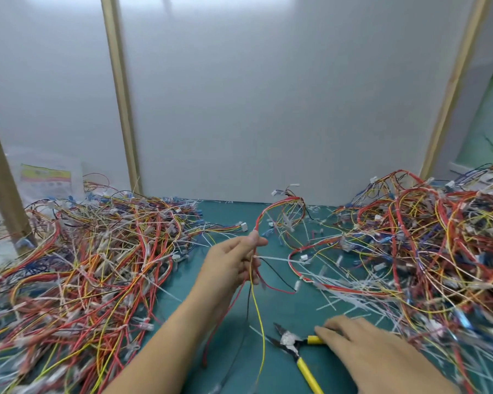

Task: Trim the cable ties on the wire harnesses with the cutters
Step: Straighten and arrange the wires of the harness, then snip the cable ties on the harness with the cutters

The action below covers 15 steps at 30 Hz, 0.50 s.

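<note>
My left hand (234, 261) is raised over the middle of the green mat and pinches a wire harness (271, 211) of red, yellow and black wires. A white cable tie (279, 259) sticks out to the right from the harness just beside my fingers. The cutters (292, 346), with yellow handles and open dark jaws, lie flat on the mat at the lower middle. My right hand (365, 348) is low at the right, its fingers extended and touching the upper yellow handle. It does not grip the tool.
A large heap of harnesses (91, 268) covers the left of the green mat (234, 214), and another heap (427, 245) fills the right. Loose white tie offcuts (342, 300) litter the mat. Grey panels with wooden posts (120, 95) close off the back.
</note>
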Each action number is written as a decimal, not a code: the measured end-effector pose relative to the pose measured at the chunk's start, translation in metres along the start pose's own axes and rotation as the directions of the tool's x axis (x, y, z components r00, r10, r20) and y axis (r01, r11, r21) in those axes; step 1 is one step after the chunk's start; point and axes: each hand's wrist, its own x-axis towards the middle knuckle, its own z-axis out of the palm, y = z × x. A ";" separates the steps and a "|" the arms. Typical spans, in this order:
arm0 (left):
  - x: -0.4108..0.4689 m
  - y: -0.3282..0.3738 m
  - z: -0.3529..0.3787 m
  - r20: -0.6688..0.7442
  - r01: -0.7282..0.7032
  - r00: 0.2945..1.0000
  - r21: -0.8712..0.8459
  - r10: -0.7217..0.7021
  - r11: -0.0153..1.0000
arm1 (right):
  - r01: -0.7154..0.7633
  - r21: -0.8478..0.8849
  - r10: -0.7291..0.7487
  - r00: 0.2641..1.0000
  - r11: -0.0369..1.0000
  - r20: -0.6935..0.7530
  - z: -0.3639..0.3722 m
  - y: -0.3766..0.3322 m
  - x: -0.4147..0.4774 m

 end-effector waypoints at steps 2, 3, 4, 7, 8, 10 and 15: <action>0.000 0.002 0.000 0.112 0.040 0.993 -0.094 -0.029 0.995 | 0.010 0.006 -0.009 0.999 1.000 -0.034 0.005 0.000 -0.010; -0.001 0.003 -0.002 0.170 0.049 0.985 -0.126 -0.027 0.991 | -0.035 0.005 0.036 0.999 0.999 -0.029 0.004 0.000 -0.010; -0.001 0.003 -0.003 0.222 0.047 0.975 -0.140 -0.015 0.989 | -0.064 -0.021 0.063 0.998 0.998 -0.026 0.002 -0.001 -0.011; -0.003 0.005 -0.005 0.318 0.009 0.948 -0.137 0.035 0.991 | -0.051 -0.035 0.044 0.985 0.998 -0.169 -0.001 0.004 -0.016; -0.004 0.005 -0.005 0.321 0.004 0.946 -0.145 0.043 0.989 | -0.079 0.068 0.090 0.979 0.995 -0.181 0.004 0.008 -0.020; -0.003 0.005 -0.005 0.295 -0.006 0.954 -0.179 0.060 0.984 | -0.125 0.224 0.165 0.971 0.967 -0.172 0.004 0.015 -0.029; -0.002 0.005 -0.004 0.188 -0.084 0.975 -0.166 0.115 0.983 | -0.070 0.628 0.283 0.927 0.775 -0.246 -0.007 0.025 -0.030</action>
